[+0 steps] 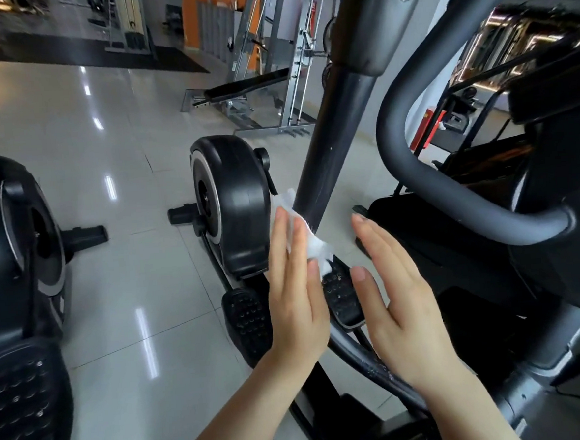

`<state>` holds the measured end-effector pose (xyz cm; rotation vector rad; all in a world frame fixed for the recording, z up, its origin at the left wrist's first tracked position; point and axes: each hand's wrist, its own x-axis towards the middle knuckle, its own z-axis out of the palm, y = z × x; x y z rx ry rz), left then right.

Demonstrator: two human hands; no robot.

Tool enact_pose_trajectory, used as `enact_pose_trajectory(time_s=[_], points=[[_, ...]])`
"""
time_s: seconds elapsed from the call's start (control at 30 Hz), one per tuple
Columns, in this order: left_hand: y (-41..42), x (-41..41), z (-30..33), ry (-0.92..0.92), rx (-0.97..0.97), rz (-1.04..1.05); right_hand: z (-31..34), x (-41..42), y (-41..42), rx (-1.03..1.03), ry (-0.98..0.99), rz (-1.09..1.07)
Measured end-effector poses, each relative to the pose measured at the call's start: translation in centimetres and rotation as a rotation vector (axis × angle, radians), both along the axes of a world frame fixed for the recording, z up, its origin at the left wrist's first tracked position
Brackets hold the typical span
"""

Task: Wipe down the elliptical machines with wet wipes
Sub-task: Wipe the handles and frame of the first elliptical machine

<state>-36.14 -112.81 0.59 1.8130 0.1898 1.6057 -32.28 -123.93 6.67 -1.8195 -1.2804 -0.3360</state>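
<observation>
A white wet wipe (312,240) lies against the lower end of the elliptical's black upright arm (331,144). My left hand (296,288) presses the wipe to that arm with straight fingers, palm facing right. On the other side of the arm, my right hand (397,301) hovers with flat, straight fingers and holds nothing. Below the hands are the machine's studded black pedals (342,295) and its flywheel housing (236,206). A curved grey handlebar (451,188) loops at the right.
A second elliptical (17,273) stands at the left edge with its own pedal. Glossy pale floor tiles (111,136) spread between the machines. A weight bench (248,85) and rack stand at the back. Black machine bodies fill the right side.
</observation>
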Motion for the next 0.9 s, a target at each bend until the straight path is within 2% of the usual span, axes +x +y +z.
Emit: enact_pose_trajectory(time_s=[0.07, 0.13, 0.2, 0.27, 0.33, 0.43, 0.5, 0.57, 0.7, 0.8, 0.9], points=[[0.9, 0.5, 1.1, -0.020, 0.056, 0.059, 0.5, 0.1, 0.0, 0.017, 0.030, -0.009], [2.2, 1.4, 2.9, -0.017, 0.212, 0.164, 1.3, 0.2, 0.1, 0.043, 0.032, -0.021], [3.2, 2.3, 4.6, -0.033, 0.388, 0.279, 2.2, 0.4, 0.3, 0.082, -0.011, -0.031], [3.8, 2.9, 5.6, -0.058, 0.472, 0.352, 3.0, 0.5, 0.6, 0.123, -0.079, -0.026], [3.7, 3.0, 5.6, -0.072, 0.470, 0.371, 3.3, 0.6, 0.9, 0.142, -0.111, -0.018], [2.6, 2.6, 2.5, -0.013, 0.330, 0.356, 3.8, 0.4, 1.3, 0.109, -0.174, -0.017], [1.8, 2.2, -0.7, 0.067, 0.250, 0.363, 5.1, 0.3, 1.6, 0.066, -0.371, -0.045], [1.1, 2.0, -3.0, 0.139, 0.239, 0.376, 7.0, 0.8, 2.0, -0.037, -0.672, -0.055], [0.2, 2.2, -2.5, 0.122, 0.215, 0.393, 10.5, 4.0, 1.7, -0.280, -1.232, -0.070], [0.2, 3.3, 1.9, 0.016, 0.174, 0.469, 12.5, 5.5, 1.4, -0.390, -1.468, -0.045], [-1.0, 4.1, 5.7, -0.063, 0.013, 0.497, 13.6, 5.8, 1.6, -0.465, -1.586, -0.027]])
